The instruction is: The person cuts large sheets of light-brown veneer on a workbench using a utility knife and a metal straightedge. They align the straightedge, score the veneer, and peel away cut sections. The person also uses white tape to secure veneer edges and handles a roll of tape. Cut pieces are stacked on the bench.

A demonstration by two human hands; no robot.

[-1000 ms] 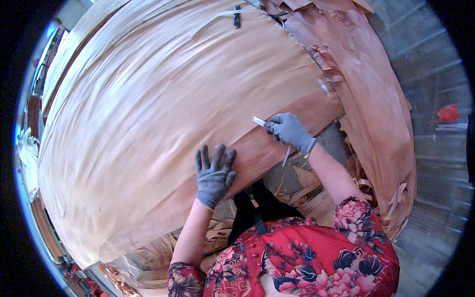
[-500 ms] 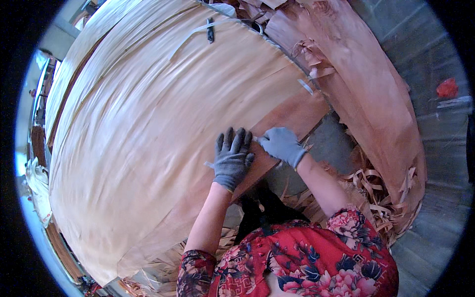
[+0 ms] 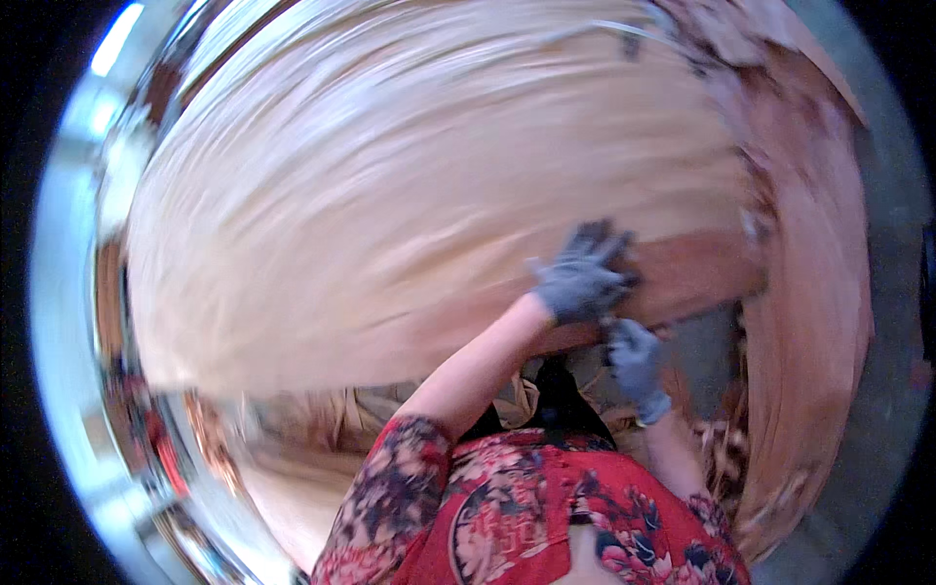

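Observation:
A wide pale sheet of wood veneer [image 3: 439, 175] spreads before me, with a redder strip [image 3: 692, 273] along its near right edge. My left hand [image 3: 583, 278], in a grey glove, lies flat on this edge with fingers spread; a bit of white tape shows beside it. Just below, off the edge, my gloved right hand [image 3: 639, 361] is closed, its fingers curled. A small dark shape shows by its fingertips, too blurred to name.
At the far right of the veneer lies a dark slim object [image 3: 631, 44] near a white strip [image 3: 634, 29]. Reddish veneer sheets [image 3: 809, 292] are heaped on the right. Veneer scraps [image 3: 721, 453] litter the floor by my legs.
My view has swung, and everything is smeared by motion. My right hand has drawn back off the veneer toward me. My left hand stays spread on the sheet near the edge.

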